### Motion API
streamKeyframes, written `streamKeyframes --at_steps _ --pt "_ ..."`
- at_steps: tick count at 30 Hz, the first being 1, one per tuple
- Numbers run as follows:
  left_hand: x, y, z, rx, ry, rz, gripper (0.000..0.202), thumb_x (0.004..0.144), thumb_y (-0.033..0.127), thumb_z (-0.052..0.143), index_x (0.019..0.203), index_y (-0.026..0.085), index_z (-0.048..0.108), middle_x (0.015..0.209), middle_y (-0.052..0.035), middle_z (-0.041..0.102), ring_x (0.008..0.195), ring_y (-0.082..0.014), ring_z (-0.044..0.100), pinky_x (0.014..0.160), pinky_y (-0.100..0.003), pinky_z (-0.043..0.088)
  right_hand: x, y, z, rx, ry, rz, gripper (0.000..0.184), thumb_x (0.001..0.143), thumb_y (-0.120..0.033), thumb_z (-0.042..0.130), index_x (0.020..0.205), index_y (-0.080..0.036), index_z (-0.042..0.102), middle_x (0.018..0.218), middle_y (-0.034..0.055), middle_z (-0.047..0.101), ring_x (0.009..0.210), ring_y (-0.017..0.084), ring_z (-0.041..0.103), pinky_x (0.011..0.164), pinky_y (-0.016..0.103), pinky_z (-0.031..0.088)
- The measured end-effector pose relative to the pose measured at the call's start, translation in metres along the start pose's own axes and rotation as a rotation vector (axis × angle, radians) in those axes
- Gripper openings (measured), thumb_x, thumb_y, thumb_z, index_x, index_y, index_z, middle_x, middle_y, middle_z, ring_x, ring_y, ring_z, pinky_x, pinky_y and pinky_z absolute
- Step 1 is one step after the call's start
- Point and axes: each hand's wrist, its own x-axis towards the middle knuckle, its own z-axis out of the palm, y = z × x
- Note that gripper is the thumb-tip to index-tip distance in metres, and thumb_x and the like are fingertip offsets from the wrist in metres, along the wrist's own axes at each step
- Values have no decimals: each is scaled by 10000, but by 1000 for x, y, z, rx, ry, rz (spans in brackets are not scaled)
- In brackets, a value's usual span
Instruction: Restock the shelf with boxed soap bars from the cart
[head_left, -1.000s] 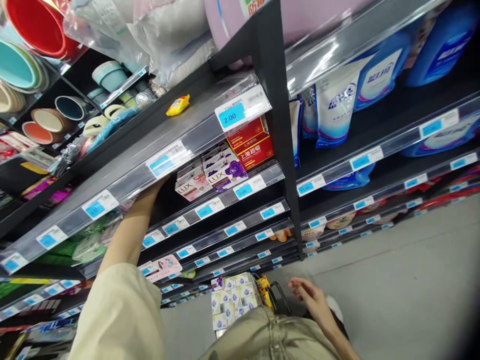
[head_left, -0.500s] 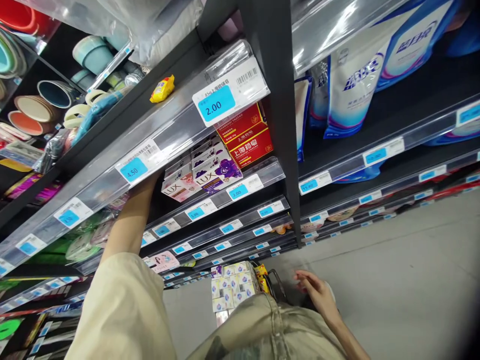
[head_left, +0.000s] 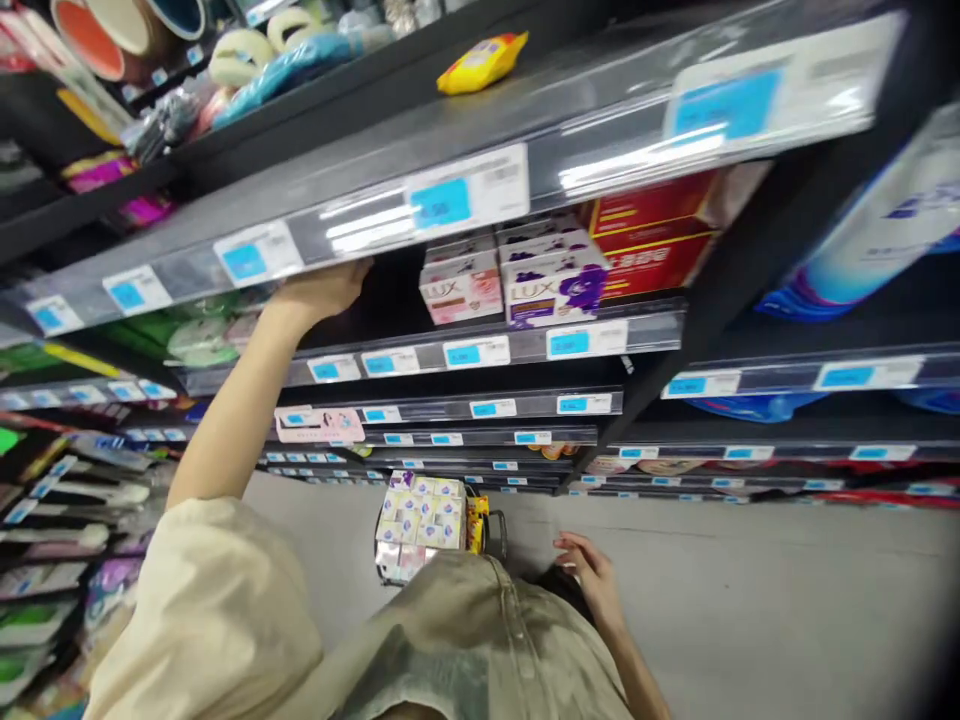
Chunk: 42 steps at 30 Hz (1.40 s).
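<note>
My left hand (head_left: pixel 324 292) reaches into a dark shelf space beneath an upper shelf edge; its fingers are partly hidden there, so I cannot see if they hold anything. To its right stand white-and-pink LUX soap boxes (head_left: pixel 462 297), purple-and-white LUX soap boxes (head_left: pixel 541 292) and red soap boxes (head_left: pixel 656 265). My right hand (head_left: pixel 589 572) hangs low over the floor at my side, fingers apart and slightly bent, with nothing in it.
Below me on the floor, a black-framed cart (head_left: pixel 501 535) carries stacked soap boxes (head_left: pixel 421 515) and yellow packets (head_left: pixel 475 522). A yellow wrapped bar (head_left: pixel 482 63) lies on the upper shelf. Blue-and-white pouches (head_left: pixel 847 250) stand right of a dark upright (head_left: pixel 724 235).
My view has turned and shifted, so the shelves look more level. More of my left forearm and hand now shows from under the shelf edge. My right hand still hangs low.
</note>
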Motion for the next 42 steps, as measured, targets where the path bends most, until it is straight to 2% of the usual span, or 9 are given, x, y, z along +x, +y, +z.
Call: streamKeyframes --at_steps 3,6,8,11,15,20,25,33,42 --pt "-80 9 -26 4 -21 -38 640 1156 495 362 1460 -30 563 1394 -171 655 1452 -388 580 1184 -683 430 -9 -2 8 -59 -58 32 644 716 -809 773 962 -214 786 881 107 840 668 259 747 629 394 630" --pt "-181 23 -25 -141 172 -131 444 1137 392 470 1430 88 608 1329 -104 709 1379 -282 636 1229 -583 455 -17 -3 18 -154 -131 96 678 710 -853 742 968 -227 762 813 84 815 712 277 756 688 423 632" --pt "-251 31 7 -259 214 -324 291 1093 362 545 1251 159 680 1218 -75 750 1245 -230 691 1209 -481 500 -22 -2 26 -235 -191 133 696 711 -893 707 990 -257 750 712 46 771 741 293 755 749 454 628" --pt "-356 58 93 -407 51 -854 196 1057 294 489 1099 211 662 1166 -63 740 1154 -187 698 1163 -392 530 -28 0 40 -349 -301 169 563 769 -872 682 1018 -370 727 656 0 739 786 295 744 817 472 611" --pt "-472 147 199 -453 -145 -1244 307 914 85 457 1160 170 621 1236 -151 697 1183 -247 686 1050 -424 588 -34 -1 61 -412 -414 223 315 859 -731 694 1013 -456 695 759 -27 772 855 262 738 879 453 600" --pt "-573 240 239 -556 -456 -1547 291 820 19 569 1066 146 658 1180 -162 677 1140 -290 700 1026 -409 587 -37 -1 81 -436 -428 297 474 767 -674 820 1040 -300 718 1015 66 827 837 247 725 824 425 594" --pt "-634 213 270 -642 -640 -1682 370 905 76 586 1266 116 656 1432 -193 593 1383 -313 584 1213 -419 448 -34 4 96 -513 -466 318 657 626 -738 884 1019 -233 733 980 84 818 766 237 725 744 402 590" --pt "-676 147 350 -831 -809 -1878 462 1032 393 695 1422 159 620 1407 -140 664 1281 -295 657 1133 -539 523 -37 3 99 -615 -465 383 627 642 -638 906 1062 -200 748 1011 99 814 797 234 729 762 393 580" --pt "-685 183 422 -991 -532 -2205 527 934 380 824 1333 88 640 1348 -224 720 1295 -315 667 1095 -403 519 -53 22 82 -762 -424 544 626 642 -678 891 1060 -235 748 1024 78 815 828 249 740 774 393 584"
